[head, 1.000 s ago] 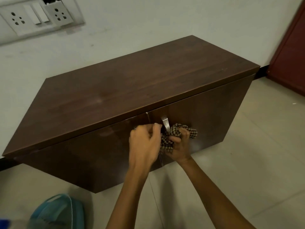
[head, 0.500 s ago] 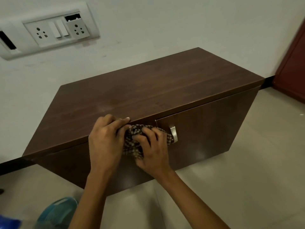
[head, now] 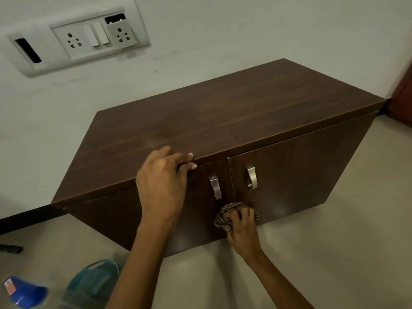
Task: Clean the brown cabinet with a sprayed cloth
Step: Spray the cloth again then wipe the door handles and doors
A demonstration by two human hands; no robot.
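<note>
A low brown cabinet (head: 223, 121) with two front doors and two metal handles (head: 215, 187) stands against the wall. My left hand (head: 161, 181) rests on the cabinet's top front edge, fingers curled over the lip of the left door. My right hand (head: 242, 226) is closed around a bunched checked cloth (head: 225, 216) and presses it against the lower front, at the seam between the two doors, below the handles.
A blue bottle (head: 22, 291) and a teal plastic item (head: 91, 284) lie on the tiled floor at the bottom left. A white socket and switch panel (head: 89, 39) is on the wall above. A reddish-brown door frame (head: 403, 94) stands at the right.
My right hand has carried the cloth down from the top of the doors to the lower seam. My left hand let go of the cloth and now rests on the top edge.
</note>
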